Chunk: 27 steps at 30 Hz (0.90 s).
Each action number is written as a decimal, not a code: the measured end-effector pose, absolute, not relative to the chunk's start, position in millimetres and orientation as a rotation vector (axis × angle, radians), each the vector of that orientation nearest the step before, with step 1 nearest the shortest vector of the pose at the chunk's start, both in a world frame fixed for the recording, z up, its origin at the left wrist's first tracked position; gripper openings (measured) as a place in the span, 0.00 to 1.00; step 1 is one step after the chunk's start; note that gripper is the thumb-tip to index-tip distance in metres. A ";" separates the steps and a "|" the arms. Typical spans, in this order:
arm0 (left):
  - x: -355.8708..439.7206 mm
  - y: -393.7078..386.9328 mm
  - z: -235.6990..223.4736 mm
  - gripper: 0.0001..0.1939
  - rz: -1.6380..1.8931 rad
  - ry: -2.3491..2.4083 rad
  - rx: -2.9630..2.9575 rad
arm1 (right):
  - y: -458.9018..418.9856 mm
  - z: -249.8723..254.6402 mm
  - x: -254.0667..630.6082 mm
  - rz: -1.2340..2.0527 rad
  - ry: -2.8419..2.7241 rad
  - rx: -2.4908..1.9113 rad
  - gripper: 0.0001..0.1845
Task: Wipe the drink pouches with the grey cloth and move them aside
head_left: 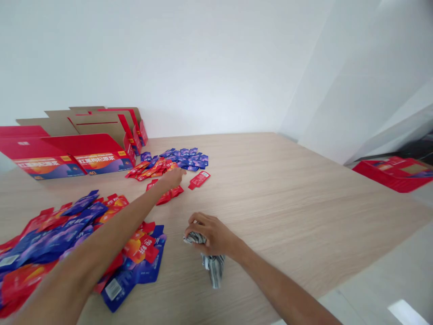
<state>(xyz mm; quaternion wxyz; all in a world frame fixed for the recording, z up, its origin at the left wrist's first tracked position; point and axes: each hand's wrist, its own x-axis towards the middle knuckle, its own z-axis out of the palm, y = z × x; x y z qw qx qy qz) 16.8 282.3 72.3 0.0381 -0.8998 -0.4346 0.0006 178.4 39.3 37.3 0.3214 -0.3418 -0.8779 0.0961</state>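
The left forearm [113, 232] is passing closest, slanting up from the lower left corner over a large heap of red and blue pouches [72, 234] on the desk [270, 189]. It's stretching well forward, nearly straight, with the left hand [173, 177] hovering palm down by the smaller red pouches [156, 168], one finger pointing right; I can't tell whether its grip is open or closed. A lone red pouch [199, 179] is lying just right of it, and blue pouches [192, 159] are lying beyond. The right forearm [277, 286] is angling in from the lower right, the right hand [214, 232] curling its fingers and gripping a striped cloth [216, 268], whose end is trailing towards me. Open red boxes [101, 155] are standing at the back left.
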 end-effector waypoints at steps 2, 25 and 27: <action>46.2 298.2 61.7 0.23 0.001 -1.273 -2.748 | 41.6 35.4 180.2 0.225 -2.313 -0.910 0.16; 80.1 322.0 54.2 0.09 -0.492 -1.266 -3.001 | 43.8 39.4 188.1 0.125 -2.213 -0.915 0.15; 76.4 310.5 62.0 0.08 -0.618 -1.331 -3.061 | 44.5 40.0 189.5 0.123 -2.168 -0.896 0.15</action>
